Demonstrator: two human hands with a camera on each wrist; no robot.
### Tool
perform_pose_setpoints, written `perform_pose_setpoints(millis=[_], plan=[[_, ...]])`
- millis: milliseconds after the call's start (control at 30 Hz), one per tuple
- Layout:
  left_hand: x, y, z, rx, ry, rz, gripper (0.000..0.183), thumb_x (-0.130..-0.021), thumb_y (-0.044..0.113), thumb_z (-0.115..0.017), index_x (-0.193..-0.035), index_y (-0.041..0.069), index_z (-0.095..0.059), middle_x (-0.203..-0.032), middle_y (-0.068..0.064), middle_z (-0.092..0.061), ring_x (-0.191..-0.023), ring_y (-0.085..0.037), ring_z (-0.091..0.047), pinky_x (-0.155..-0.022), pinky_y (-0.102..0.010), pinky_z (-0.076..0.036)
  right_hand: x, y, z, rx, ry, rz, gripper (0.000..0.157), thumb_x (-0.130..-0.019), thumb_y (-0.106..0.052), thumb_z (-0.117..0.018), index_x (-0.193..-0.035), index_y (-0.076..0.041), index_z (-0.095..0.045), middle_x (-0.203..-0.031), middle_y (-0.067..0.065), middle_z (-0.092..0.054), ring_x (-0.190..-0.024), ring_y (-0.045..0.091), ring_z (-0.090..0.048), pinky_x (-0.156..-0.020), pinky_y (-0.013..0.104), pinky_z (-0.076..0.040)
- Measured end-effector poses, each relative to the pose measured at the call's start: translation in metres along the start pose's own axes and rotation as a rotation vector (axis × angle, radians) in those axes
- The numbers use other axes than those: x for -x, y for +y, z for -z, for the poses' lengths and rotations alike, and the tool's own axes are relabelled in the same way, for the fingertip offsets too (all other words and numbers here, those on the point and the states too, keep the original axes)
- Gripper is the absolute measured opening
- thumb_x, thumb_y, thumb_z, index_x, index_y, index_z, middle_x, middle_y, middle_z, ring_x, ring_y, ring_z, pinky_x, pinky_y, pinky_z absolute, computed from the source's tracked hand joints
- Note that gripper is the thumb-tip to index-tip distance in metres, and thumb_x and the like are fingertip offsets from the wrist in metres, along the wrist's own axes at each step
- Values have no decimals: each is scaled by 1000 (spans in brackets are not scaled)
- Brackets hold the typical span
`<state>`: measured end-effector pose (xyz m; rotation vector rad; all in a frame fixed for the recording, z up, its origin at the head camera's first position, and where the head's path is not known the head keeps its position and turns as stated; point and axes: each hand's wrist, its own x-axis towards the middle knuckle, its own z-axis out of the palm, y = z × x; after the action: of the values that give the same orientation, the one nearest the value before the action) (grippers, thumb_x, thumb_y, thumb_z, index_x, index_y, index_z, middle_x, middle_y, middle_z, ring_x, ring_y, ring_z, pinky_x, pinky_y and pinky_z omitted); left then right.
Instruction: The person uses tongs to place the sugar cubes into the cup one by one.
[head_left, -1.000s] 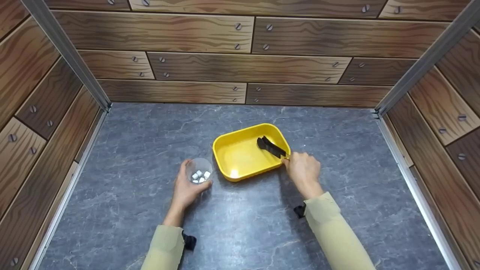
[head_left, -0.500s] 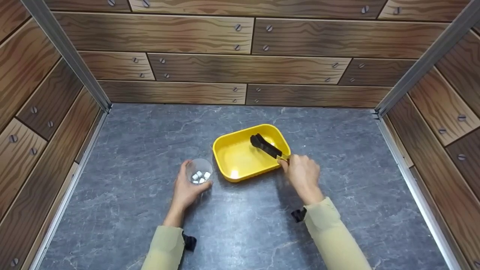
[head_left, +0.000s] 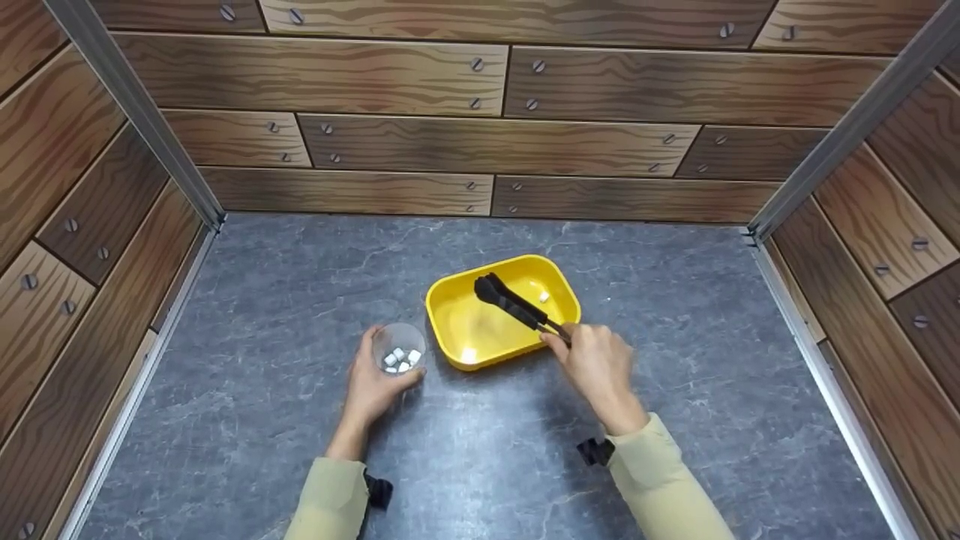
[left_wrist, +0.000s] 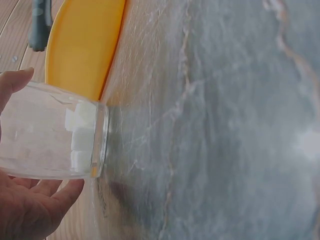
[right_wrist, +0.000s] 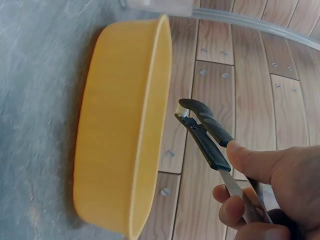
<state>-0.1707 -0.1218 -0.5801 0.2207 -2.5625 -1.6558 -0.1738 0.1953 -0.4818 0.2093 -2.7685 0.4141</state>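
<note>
My left hand [head_left: 379, 382] holds a clear cup [head_left: 390, 339] upright on the grey surface, just left of the yellow tray [head_left: 450, 330]. Several white cubes [left_wrist: 82, 137] lie at the bottom of the cup. With my right hand [head_left: 600, 367] I grip a pair of tongs [head_left: 514, 304] with black tips, tilted over the tray. In the right wrist view the tips are pressed together round a small white cube [right_wrist: 182, 109], raised above the tray's rim. One more white cube [head_left: 544, 297] lies on the tray floor near its right end.
A grey marbled surface [head_left: 300, 262] spreads under everything. Wood-patterned walls [head_left: 495, 142] stand at the back and both sides, with metal strips [head_left: 814, 345] along the side edges.
The tongs have risen and shifted left across the tray, and the right hand has come slightly back. A cube in the tray now shows. The left hand and cup have stayed put.
</note>
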Motion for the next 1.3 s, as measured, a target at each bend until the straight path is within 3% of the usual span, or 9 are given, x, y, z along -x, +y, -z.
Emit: perform_pose_setpoints(millis=[333, 633, 933, 1133, 1300], plan=[[1, -3, -1, 12, 12, -27, 100, -64, 24, -91, -146, 3, -36, -145, -23, -44, -132, -39, -42, -109, -50, -35, 9, -21, 10, -72, -15, 35, 32, -87, -38, -75, -68, -15, -63, -54, -3, -48, -44, 17, -42, -38, 30, -31], [1, -3, -1, 17, 11, -27, 102, -65, 23, -90, -147, 2, -35, -145, -23, -43, -132, -38, -42, -109, -49, -35, 15, -39, 15, -103, 31, 144, 31, -86, -40, -74, -70, -15, -64, -57, -4, -51, -44, 13, -40, -37, 28, -33], [0, -3, 0, 30, 12, -37, 102, -65, 23, -91, -147, 3, -35, -146, -23, -43, -132, -38, -42, -109, -50, -34, 21, -53, 9, -101, 70, 268, 36, -86, -44, -72, -67, -17, -58, -56, -7, -46, -45, 14, -42, -35, 26, -31], [-1, -3, -1, 37, 23, -48, 101, -63, 22, -91, -146, 3, -37, -146, -22, -44, -132, -37, -42, -111, -48, -33, 26, -62, 5, -91, 62, 300, 39, -86, -46, -71, -67, -16, -54, -55, -7, -42, -44, 13, -41, -35, 25, -29], [-2, -2, -1, 23, 18, -35, 100, -64, 24, -91, -146, 5, -37, -146, -21, -44, -133, -36, -42, -110, -48, -34, 27, -65, 3, -85, 86, 324, 37, -84, -47, -72, -71, -14, -60, -56, -5, -44, -44, 12, -40, -36, 24, -30]])
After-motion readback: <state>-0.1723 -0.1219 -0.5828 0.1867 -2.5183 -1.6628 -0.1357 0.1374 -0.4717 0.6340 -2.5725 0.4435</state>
